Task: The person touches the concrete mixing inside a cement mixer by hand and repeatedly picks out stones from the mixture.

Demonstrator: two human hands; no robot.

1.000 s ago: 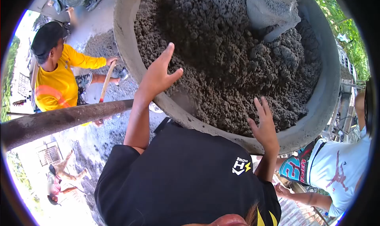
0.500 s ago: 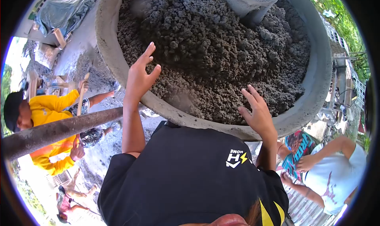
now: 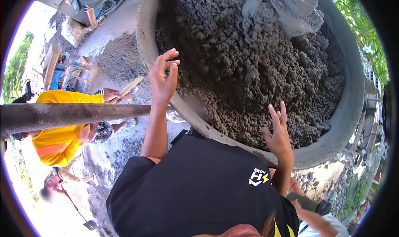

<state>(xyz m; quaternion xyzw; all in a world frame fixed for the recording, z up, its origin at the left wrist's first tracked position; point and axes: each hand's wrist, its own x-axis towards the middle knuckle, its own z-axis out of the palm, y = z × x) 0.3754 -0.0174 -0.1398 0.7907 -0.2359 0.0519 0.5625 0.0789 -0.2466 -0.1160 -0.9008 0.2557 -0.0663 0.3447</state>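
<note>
Both of my hands are raised at the near rim of a large grey mixer drum point(image 3: 351, 112). Inside the drum lies dark, crumbly concrete mix point(image 3: 245, 75). My left hand point(image 3: 164, 79) is over the left part of the rim, fingers bent but apart, holding nothing. Above the mix at the near right, my right hand point(image 3: 278, 135) has its fingers spread and is also bare. A mortar-coated mixing blade point(image 3: 297, 8) sticks out of the mix at the far side.
A thick metal pipe point(image 3: 75, 115) crosses at left. Behind it a person in yellow point(image 3: 62, 143) grips a wooden handle point(image 3: 133, 84). Another person point(image 3: 56, 181) is farther back, near a shovel point(image 3: 90, 224). Someone in a light shirt point(image 3: 328, 226) is at lower right.
The view has turned, so the drum sits farther right. My left fingers have curled more. The person in yellow has shifted the wooden handle, and the person at right is lower in view.
</note>
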